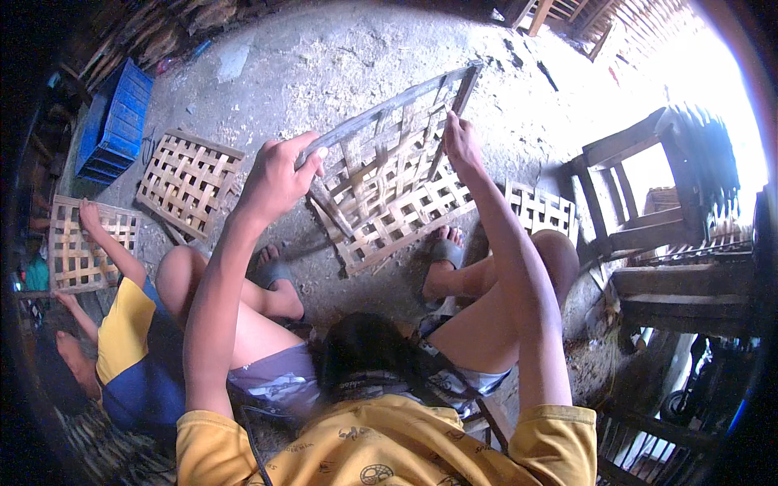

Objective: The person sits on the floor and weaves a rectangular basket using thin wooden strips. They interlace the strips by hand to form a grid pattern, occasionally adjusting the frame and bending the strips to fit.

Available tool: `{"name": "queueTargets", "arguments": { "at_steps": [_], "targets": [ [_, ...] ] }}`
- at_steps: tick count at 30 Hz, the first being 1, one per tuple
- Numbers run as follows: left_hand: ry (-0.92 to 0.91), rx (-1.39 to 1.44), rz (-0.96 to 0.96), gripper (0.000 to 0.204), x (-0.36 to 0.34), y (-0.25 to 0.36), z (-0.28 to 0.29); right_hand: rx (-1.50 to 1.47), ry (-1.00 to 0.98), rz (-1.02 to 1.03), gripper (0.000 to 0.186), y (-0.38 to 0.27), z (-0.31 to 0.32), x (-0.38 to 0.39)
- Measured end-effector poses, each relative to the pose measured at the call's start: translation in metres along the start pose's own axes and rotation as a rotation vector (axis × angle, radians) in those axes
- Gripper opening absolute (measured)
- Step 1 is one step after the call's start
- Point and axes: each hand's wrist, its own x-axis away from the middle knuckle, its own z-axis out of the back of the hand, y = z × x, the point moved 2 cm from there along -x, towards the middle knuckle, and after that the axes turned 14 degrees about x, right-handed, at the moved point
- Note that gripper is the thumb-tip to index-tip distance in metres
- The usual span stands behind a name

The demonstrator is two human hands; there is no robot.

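Note:
In front of me I hold up a wood-framed panel of woven slats [397,99], tilted above the ground. My left hand [279,174] is closed around its left corner, thumb over the frame. On the right side bar, my right hand [462,146] grips with bent fingers. Part of the weave is blurred, and it overlaps a second woven panel [373,256] lying on the ground just beneath. Another piece of woven lattice [539,212] lies beyond my right forearm, partly hidden by it.
At left, a co-worker in a yellow and blue shirt [128,328] holds a woven panel [93,259]. Another panel [190,180] lies near a blue crate [117,121]. A wooden frame structure [624,154] with dark cloth [701,154] stands right. The ground [267,89] is strewn with shavings.

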Motion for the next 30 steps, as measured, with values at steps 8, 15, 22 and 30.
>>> {"name": "queueTargets", "arguments": {
  "at_steps": [8, 15, 22, 30],
  "targets": [
    [0.015, 0.017, -0.049, 0.020, 0.008, 0.001, -0.004, -0.451, -0.113, -0.238, 0.049, -0.031, -0.012, 0.012],
    [0.030, 0.067, -0.020, 0.015, 0.009, 0.001, -0.006, -0.423, -0.133, -0.352, 0.048, -0.057, -0.015, 0.003],
    [0.126, -0.012, -0.056, 0.018, 0.027, 0.012, -0.029, -0.423, -0.036, -0.380, 0.059, -0.049, -0.017, -0.033],
    [0.183, 0.040, 0.042, 0.016, 0.023, 0.003, -0.020, -0.485, -0.123, -0.304, 0.055, -0.041, -0.045, -0.010]
  ]
}}
